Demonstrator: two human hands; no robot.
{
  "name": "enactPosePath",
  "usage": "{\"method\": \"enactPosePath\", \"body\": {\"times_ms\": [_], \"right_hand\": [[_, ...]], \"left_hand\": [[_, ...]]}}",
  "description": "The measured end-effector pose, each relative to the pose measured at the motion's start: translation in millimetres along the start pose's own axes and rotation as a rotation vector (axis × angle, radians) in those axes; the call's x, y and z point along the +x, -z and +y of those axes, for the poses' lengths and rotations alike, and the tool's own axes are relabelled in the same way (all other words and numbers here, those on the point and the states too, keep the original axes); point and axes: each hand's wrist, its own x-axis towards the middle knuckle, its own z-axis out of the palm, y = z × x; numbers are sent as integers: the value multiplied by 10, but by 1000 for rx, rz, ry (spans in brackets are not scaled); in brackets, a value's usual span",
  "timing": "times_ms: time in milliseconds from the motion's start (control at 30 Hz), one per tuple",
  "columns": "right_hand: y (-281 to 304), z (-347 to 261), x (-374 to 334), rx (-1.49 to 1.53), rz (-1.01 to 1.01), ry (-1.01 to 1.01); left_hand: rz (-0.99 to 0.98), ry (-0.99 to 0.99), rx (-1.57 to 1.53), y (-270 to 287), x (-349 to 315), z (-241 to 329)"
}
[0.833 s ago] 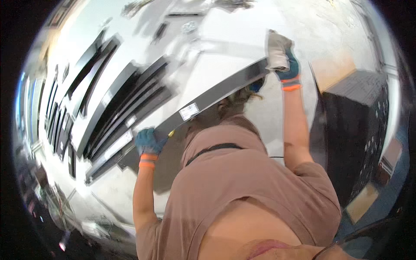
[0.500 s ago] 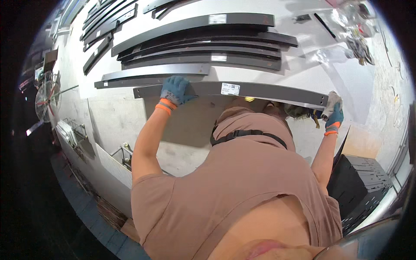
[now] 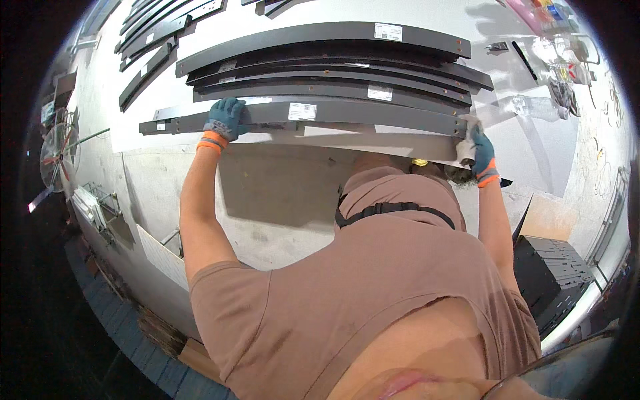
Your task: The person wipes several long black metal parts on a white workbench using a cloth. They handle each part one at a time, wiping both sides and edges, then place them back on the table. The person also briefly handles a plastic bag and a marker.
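Observation:
A long dark grey bar (image 3: 353, 115) with a white label lies level across the front of me, over the near edge of the white table (image 3: 533, 157). My left hand (image 3: 227, 120), in a blue-grey glove with an orange cuff, is closed over the bar towards its left end. At the bar's right end my right hand (image 3: 484, 152), gloved alike, is closed around a dirty whitish rag (image 3: 467, 143). The rag touches the bar's end. Just beyond, several similar dark bars (image 3: 320, 37) lie side by side, some with labels. The fingertips of both hands are partly hidden.
More dark bars (image 3: 152, 70) lie at the far left. To the far right are a thin black rod (image 3: 525, 60) and a clear plastic bottle (image 3: 539, 107). A stack of black parts (image 3: 553, 273) stands low on the right. On the left is a fan (image 3: 59, 157).
The labelled bar has moved left and away from me, closer to the other bars. Both hands have gone with it, and the rag stays at its right end.

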Motion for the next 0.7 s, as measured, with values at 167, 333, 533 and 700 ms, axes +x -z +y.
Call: {"method": "enactPosePath", "body": {"times_ms": [167, 333, 533, 700], "right_hand": [[-553, 353, 184, -162, 116, 67], [-1006, 406, 109, -547, 88, 91], [-1624, 365, -62, -903, 38, 163], [-1756, 489, 48, -979, -126, 165]], "left_hand": [[-283, 130, 101, 5, 11, -286], [-313, 227, 127, -222, -294, -506], [-378, 191, -50, -111, 87, -265], [-434, 161, -62, 26, 236, -243]]}}
